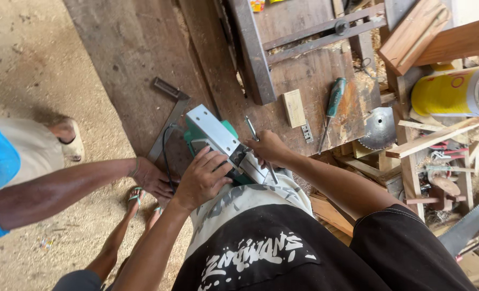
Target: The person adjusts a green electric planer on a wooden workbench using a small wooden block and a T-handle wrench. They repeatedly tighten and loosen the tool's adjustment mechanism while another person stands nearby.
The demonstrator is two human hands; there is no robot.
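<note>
Closest in, the left hand (pixel 203 175) lies spread with its palm and fingers pressed on the upturned green-and-grey electric planer (pixel 218 141), which sits at the near edge of the wooden workbench (pixel 142 64) against the person's lap. Just right of it, the right hand (pixel 269 148) pinches a slim metal tool (pixel 258 144) whose tip meets the planer's sole. Beyond that hand lie a small wood block (pixel 294 108) and a green-handled screwdriver (pixel 333 102) amid clutter, while left of the left hand a co-worker's hand (pixel 152 178) rests on the bench edge beside a steel square (pixel 169 121), open dusty floor beyond.
</note>
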